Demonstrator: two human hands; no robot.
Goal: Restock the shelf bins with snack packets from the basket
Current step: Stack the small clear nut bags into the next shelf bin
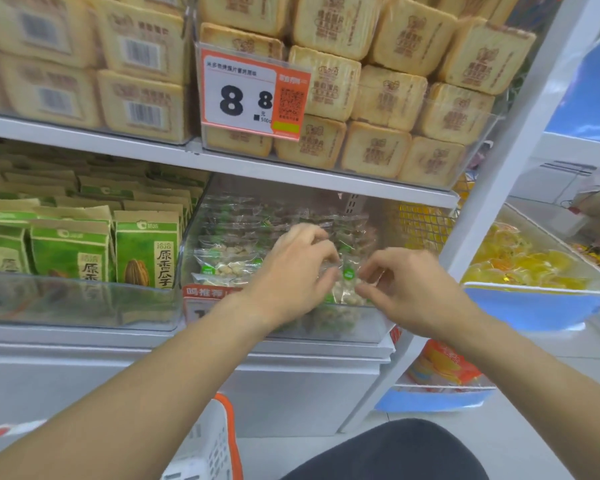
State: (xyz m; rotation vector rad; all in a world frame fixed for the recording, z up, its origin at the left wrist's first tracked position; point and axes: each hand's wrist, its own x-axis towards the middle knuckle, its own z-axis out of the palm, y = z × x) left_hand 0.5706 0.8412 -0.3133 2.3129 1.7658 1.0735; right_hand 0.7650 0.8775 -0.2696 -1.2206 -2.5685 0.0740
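Two bare arms are showing, with no sleeves on them. The left hand (291, 271) and the right hand (409, 285) are wearing nothing: no gloves, no rings, no watch, no bands on the wrists. Below the right hand, at the bottom edge, a rounded knee (395, 452) is showing in dark, almost black cloth. The cloth is looking plain and smooth.

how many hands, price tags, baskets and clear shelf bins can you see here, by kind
hands: 2, the left hand and right hand, both on one clear snack packet
price tags: 2, the 8.8 tag and a red tag largely hidden by the left arm
baskets: 1, white basket with orange rim
clear shelf bins: 4
total: 9
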